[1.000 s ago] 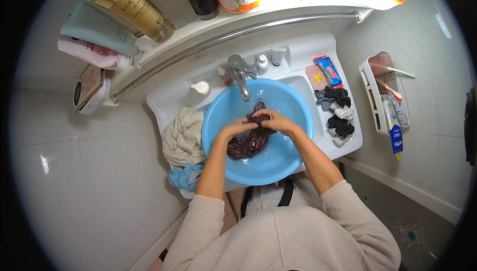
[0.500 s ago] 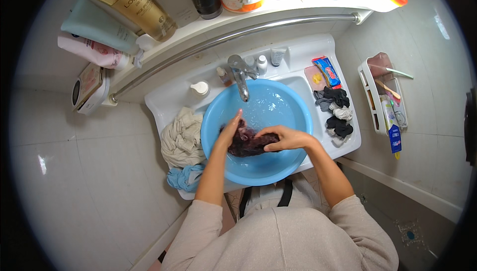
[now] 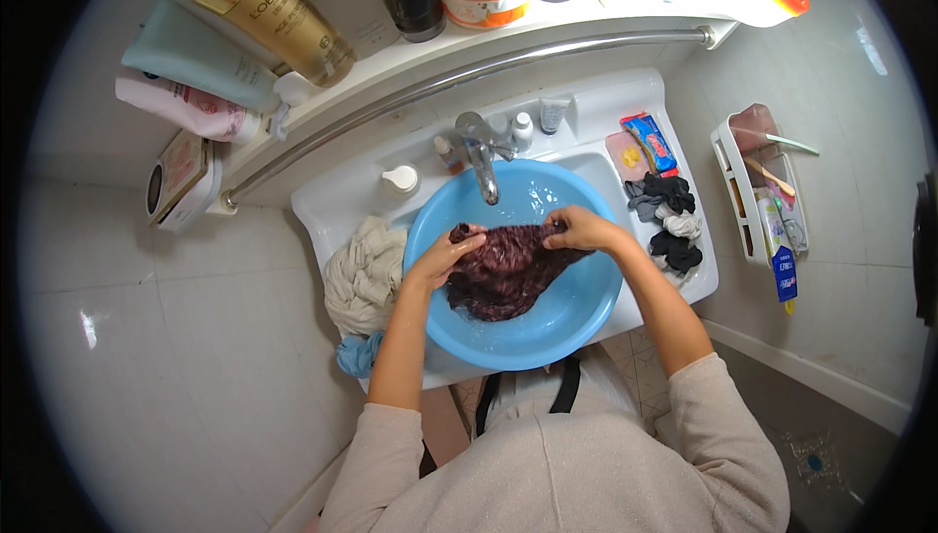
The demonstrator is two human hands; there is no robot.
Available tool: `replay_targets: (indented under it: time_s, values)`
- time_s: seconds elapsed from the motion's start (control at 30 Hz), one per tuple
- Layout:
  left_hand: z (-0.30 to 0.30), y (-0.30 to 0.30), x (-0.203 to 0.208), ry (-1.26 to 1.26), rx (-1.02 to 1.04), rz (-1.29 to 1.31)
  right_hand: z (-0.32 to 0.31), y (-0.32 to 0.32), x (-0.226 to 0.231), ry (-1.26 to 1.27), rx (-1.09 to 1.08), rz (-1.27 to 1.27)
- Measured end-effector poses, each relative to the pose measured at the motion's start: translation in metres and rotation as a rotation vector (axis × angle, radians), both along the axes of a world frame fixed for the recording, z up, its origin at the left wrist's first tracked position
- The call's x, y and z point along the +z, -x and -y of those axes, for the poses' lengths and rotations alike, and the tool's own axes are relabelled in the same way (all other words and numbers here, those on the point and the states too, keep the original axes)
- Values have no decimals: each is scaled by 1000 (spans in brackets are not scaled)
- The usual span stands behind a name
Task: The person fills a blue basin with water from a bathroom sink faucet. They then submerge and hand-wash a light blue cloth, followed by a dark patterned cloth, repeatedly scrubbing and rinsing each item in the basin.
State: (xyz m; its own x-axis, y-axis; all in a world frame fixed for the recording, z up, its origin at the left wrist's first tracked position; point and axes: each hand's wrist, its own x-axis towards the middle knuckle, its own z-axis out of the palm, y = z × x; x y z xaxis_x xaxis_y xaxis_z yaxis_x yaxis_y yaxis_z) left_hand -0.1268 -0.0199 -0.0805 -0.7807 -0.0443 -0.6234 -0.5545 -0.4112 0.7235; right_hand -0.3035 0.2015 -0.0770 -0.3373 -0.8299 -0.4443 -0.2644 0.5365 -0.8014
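Observation:
A wet, dark maroon garment point(image 3: 510, 274) is spread between my two hands over a round blue basin point(image 3: 469, 342). My left hand point(image 3: 445, 257) pinches its upper left edge, thumb on top. With closed fingers my right hand point(image 3: 578, 230) grips the upper right edge. The cloth sags between them, and its lower part hangs into the basin, where some water shows. Behind the hands, a chrome faucet point(image 3: 479, 152) reaches over the basin's far rim. What kind of garment it is cannot be made out.
The basin sits in a white sink point(image 3: 640, 284). Beige cloth point(image 3: 362, 284) and light blue cloth point(image 3: 360, 353) lie left of it. Small dark and white garments point(image 3: 674, 228) and a blue packet point(image 3: 651, 145) lie right. A towel rail point(image 3: 469, 76) runs below a shelf of bottles.
The garment was bunched low in the basin; now it is raised and stretched wider. My right hand has moved up and right, and my left hand now pinches an edge.

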Motion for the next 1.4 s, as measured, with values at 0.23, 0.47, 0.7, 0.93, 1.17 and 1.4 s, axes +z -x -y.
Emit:
replay_targets:
  time_s: [0.23, 0.47, 0.7, 0.93, 1.17, 1.4]
  values:
    - [-35, 40, -104, 1080, 424, -125, 44, -46, -74, -11, -583, -675]
    - [-53, 22, -135, 905, 474, 189, 59, -66, -94, -75, -726, -160]
    - [-47, 42, -55, -440, 677, 60, 74, -108, -36, 383, -465, -109]
    - [-41, 24, -112, -792, 523, -106, 82, -117, -12, 433, -285, -565]
    - [-51, 25, -100, -721, 555, -98, 104, -121, -25, 357, -967, -169]
    - [-47, 22, -98, -537, 569, -37, 96, -114, -20, 386, -622, -336]
